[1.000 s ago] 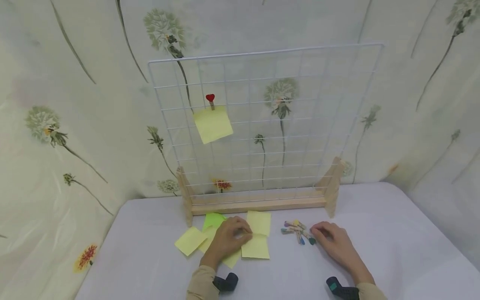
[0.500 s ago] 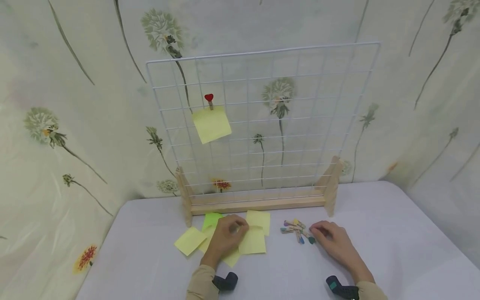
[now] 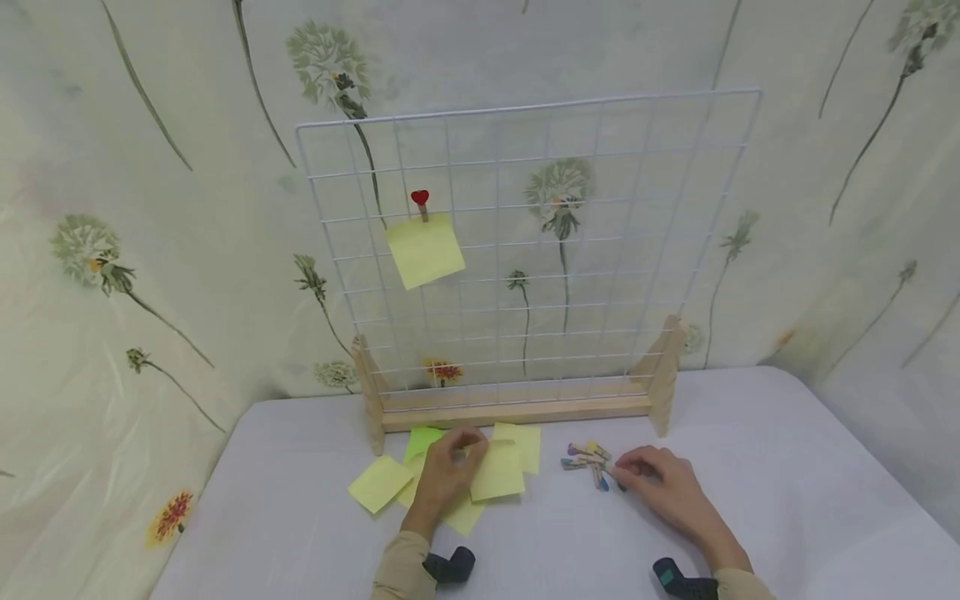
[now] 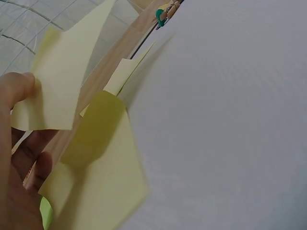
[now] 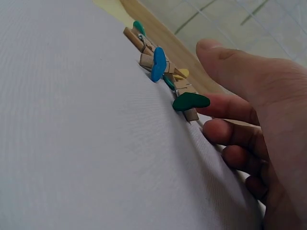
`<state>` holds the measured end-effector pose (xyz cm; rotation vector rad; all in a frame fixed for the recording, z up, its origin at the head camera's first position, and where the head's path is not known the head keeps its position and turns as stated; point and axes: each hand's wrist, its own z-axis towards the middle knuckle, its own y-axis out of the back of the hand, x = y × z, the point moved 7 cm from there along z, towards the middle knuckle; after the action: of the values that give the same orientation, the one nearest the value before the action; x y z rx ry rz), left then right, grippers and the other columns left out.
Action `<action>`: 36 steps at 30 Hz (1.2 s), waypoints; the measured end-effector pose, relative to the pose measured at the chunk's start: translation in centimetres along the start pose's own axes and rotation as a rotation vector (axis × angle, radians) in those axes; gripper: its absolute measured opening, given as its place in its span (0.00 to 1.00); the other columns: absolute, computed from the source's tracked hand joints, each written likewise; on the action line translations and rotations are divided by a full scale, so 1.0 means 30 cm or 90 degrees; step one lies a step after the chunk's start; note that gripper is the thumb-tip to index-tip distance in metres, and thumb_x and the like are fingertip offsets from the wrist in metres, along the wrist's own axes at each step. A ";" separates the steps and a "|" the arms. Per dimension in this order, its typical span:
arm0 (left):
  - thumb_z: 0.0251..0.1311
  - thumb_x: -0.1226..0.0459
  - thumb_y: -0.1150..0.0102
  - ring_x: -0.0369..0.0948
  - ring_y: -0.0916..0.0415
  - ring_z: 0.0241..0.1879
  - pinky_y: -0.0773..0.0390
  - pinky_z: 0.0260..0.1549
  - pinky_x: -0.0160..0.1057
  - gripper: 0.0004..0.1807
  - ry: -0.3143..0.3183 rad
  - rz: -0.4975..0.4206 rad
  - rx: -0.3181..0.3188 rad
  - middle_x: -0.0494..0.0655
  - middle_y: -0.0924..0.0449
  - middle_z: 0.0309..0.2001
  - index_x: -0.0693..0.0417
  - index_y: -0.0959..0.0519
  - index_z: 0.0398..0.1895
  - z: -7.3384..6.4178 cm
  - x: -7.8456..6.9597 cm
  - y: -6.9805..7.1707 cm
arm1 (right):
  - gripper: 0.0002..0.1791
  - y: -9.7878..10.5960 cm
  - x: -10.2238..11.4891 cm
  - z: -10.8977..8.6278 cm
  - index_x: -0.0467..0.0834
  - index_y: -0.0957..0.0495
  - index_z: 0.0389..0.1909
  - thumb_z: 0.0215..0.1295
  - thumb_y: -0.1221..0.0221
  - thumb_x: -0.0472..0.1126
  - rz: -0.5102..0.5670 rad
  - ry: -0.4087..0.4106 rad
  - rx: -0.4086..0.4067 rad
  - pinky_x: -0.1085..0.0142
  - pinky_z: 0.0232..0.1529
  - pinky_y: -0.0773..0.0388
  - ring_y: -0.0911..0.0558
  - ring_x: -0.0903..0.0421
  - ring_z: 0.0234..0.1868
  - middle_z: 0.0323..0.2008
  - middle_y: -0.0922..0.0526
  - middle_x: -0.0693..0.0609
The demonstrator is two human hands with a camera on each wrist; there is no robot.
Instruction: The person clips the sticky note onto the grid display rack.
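1. The white-covered worktop (image 3: 585, 533) lay beneath both hands, its far edge running along a dandelion-printed curtain (image 3: 172, 283).
2. Near that far edge stood a white wire grid (image 3: 525, 109), set in a wooden stand (image 3: 517, 412).
3. The left hand (image 3: 447, 473) was before the stand's left half. Its thumb and fingers pinched a yellow sticky note (image 4: 62, 81) near one edge, raised above another yellow note (image 4: 108, 191) on the worktop.
4. The right hand (image 3: 670, 483) was before the stand's right end, its fingers bent, its thumb apart from the forefinger, gripping nothing. The forefinger was just beside the green-heart clothespin (image 5: 191, 101); whether they touched could not be told.
5. One hung note (image 3: 425, 250) was on the grid, toward its upper left corner. A light-green note (image 3: 422, 442) lay close to the stand's front edge, partly behind the left hand.
6. The clothespin pile (image 3: 588, 457) lay between the hands, nearer the right; a red-heart clothespin (image 3: 420, 197) topped the hung note.
7. The step in hand looked to be readying a note and a clothespin together. The next move seemed to call for closing the right thumb and forefinger on the green-heart clothespin, with the pinched note kept steady.
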<state>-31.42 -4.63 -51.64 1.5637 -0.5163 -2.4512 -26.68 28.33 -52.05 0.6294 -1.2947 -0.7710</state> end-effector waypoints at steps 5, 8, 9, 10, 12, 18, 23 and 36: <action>0.63 0.56 0.42 0.36 0.22 0.44 0.25 0.46 0.35 0.05 0.010 -0.017 -0.039 0.37 0.18 0.40 0.42 0.21 0.39 0.001 0.009 0.013 | 0.12 0.002 0.014 -0.004 0.57 0.19 0.37 0.57 0.37 0.58 -0.005 0.018 -0.009 0.64 0.40 0.33 0.27 0.62 0.37 0.31 0.21 0.62; 0.63 0.60 0.43 0.36 0.23 0.40 0.25 0.41 0.34 0.05 -0.001 -0.012 -0.058 0.42 0.17 0.40 0.47 0.20 0.40 0.002 0.002 0.020 | 0.12 -0.003 0.020 -0.004 0.58 0.19 0.36 0.56 0.37 0.58 -0.022 0.026 -0.004 0.63 0.40 0.36 0.29 0.62 0.36 0.30 0.22 0.62; 0.63 0.62 0.43 0.37 0.24 0.39 0.25 0.39 0.34 0.05 -0.010 -0.013 -0.063 0.44 0.17 0.40 0.49 0.20 0.40 0.001 -0.017 0.028 | 0.12 -0.004 0.023 -0.004 0.58 0.19 0.36 0.56 0.37 0.58 -0.023 0.030 -0.001 0.63 0.40 0.37 0.30 0.62 0.36 0.30 0.23 0.62; 0.63 0.64 0.43 0.37 0.25 0.37 0.26 0.38 0.34 0.05 -0.015 -0.013 -0.068 0.45 0.17 0.40 0.52 0.20 0.40 0.000 -0.035 0.034 | 0.12 -0.006 0.025 -0.004 0.59 0.20 0.36 0.55 0.36 0.58 -0.027 0.035 0.002 0.63 0.40 0.38 0.30 0.62 0.36 0.30 0.23 0.63; 0.62 0.68 0.44 0.38 0.26 0.36 0.26 0.36 0.34 0.05 -0.022 -0.019 -0.073 0.48 0.17 0.40 0.56 0.21 0.40 -0.003 -0.074 0.049 | 0.12 -0.010 0.025 -0.005 0.60 0.20 0.36 0.53 0.35 0.58 -0.034 0.046 0.003 0.64 0.40 0.39 0.31 0.63 0.36 0.30 0.24 0.64; 0.61 0.71 0.45 0.44 0.24 0.38 0.24 0.37 0.38 0.06 -0.018 -0.048 -0.071 0.53 0.18 0.42 0.61 0.22 0.40 -0.005 -0.121 0.069 | 0.11 -0.014 0.029 -0.015 0.63 0.21 0.35 0.50 0.32 0.56 -0.029 0.072 -0.001 0.65 0.41 0.38 0.31 0.66 0.35 0.30 0.24 0.67; 0.61 0.72 0.45 0.47 0.23 0.41 0.24 0.39 0.36 0.07 -0.012 -0.064 -0.074 0.55 0.18 0.43 0.63 0.22 0.41 -0.006 -0.118 0.072 | 0.08 -0.010 0.040 -0.018 0.63 0.21 0.33 0.52 0.33 0.53 -0.021 0.093 -0.009 0.64 0.40 0.38 0.30 0.66 0.35 0.29 0.24 0.69; 0.62 0.71 0.46 0.45 0.23 0.51 0.25 0.54 0.46 0.07 0.010 -0.099 -0.097 0.51 0.18 0.44 0.60 0.22 0.42 0.001 -0.102 0.087 | 0.11 -0.007 -0.002 -0.007 0.57 0.23 0.42 0.64 0.44 0.56 0.051 0.029 -0.007 0.60 0.48 0.26 0.22 0.61 0.45 0.41 0.17 0.61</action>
<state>-30.21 -5.98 -48.05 1.6139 -0.2062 -2.5190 -26.50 28.25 -52.30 0.5785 -1.2659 -0.6941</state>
